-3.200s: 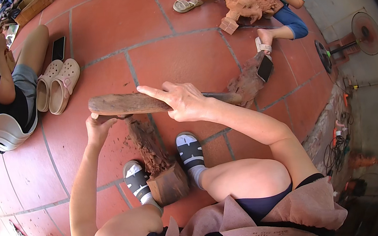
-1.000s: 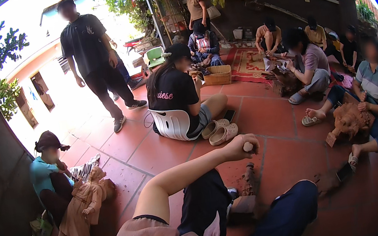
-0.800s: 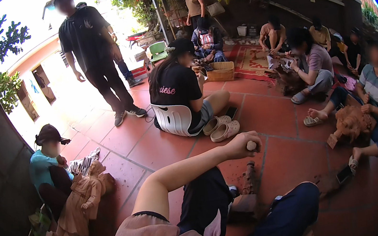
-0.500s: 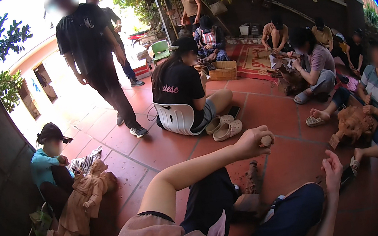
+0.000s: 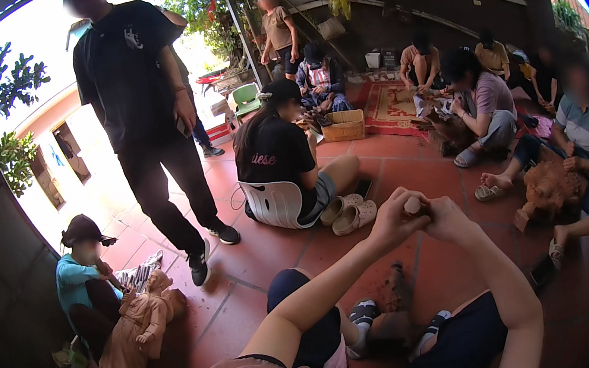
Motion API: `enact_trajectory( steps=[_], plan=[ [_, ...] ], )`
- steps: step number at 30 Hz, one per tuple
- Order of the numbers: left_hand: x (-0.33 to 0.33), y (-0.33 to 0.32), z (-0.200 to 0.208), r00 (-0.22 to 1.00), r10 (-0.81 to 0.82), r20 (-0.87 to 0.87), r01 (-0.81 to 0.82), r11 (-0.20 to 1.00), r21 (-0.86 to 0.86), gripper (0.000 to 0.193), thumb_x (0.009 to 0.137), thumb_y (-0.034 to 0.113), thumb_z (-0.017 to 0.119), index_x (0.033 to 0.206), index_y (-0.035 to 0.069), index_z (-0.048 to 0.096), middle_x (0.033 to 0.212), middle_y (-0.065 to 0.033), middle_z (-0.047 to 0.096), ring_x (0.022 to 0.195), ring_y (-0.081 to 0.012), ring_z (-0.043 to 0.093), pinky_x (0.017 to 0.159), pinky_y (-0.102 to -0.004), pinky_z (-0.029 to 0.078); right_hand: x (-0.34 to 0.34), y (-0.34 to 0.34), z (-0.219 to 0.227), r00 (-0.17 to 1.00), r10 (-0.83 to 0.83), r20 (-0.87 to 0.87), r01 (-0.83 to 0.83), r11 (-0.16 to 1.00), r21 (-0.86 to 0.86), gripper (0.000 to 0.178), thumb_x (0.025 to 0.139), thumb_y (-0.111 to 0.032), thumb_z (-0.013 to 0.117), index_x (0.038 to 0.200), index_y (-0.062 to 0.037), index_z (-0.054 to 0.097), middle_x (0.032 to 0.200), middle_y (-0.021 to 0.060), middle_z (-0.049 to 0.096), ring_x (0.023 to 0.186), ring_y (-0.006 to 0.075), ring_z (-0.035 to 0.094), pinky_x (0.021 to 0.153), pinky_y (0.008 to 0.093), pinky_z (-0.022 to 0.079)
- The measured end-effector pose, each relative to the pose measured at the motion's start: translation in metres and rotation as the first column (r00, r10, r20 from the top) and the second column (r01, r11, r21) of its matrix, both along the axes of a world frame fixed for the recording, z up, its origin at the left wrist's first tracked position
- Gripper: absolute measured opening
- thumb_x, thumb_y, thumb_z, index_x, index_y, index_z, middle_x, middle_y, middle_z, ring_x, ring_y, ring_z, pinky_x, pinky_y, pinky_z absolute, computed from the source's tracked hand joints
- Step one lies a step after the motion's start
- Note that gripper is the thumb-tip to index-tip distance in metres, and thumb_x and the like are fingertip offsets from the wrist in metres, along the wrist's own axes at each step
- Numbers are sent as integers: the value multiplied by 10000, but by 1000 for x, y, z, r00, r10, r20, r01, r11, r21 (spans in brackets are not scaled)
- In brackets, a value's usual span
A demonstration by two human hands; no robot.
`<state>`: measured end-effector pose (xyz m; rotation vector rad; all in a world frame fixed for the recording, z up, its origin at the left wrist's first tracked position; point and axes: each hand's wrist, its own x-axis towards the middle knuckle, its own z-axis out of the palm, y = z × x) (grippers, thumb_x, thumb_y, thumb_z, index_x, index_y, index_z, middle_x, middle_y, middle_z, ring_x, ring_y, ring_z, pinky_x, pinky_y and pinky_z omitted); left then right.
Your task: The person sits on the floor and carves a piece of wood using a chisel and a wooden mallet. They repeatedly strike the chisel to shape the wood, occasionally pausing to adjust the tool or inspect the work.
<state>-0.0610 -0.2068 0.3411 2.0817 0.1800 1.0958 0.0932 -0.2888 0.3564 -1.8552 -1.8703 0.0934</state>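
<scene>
Beige and round-ended, a wooden piece showed in the left hand, whose fingers were clenched around it. The right hand met it closely, fingers bent; whether they gripped anything could not be told. Below, a dark brown carved wooden block rested between dark sandals on red floor tiles.

Pale rod apparently mostly hidden.
</scene>
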Motion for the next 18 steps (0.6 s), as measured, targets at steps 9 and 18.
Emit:
enact_trajectory(
  steps=[9, 18],
  plan=[
    [-26, 3, -246, 603, -29, -797, -73, 993, -91, 998, 616, 450, 843, 1388, 11, 388, 1316, -222, 473, 1236, -355, 476, 1028, -410, 404, 41, 12, -61, 996, 89, -19, -85, 982, 166, 247, 726, -164, 744, 892, -104, 571, 733, 105, 642, 727, 327, 650, 623, 412, 496],
    [-54, -37, -296, 314, -212, -925, 34, 977, -212, 1221, 560, 469, 865, 1466, 7, 189, 1482, -258, 253, 1343, -398, 335, 1086, -434, 343, 51, -13, -66, 998, 46, -32, -46, 999, -1, 267, 723, -331, 781, 842, -117, 672, 768, 93, 682, 766, 306, 661, 645, 428, 503]
  ],
)
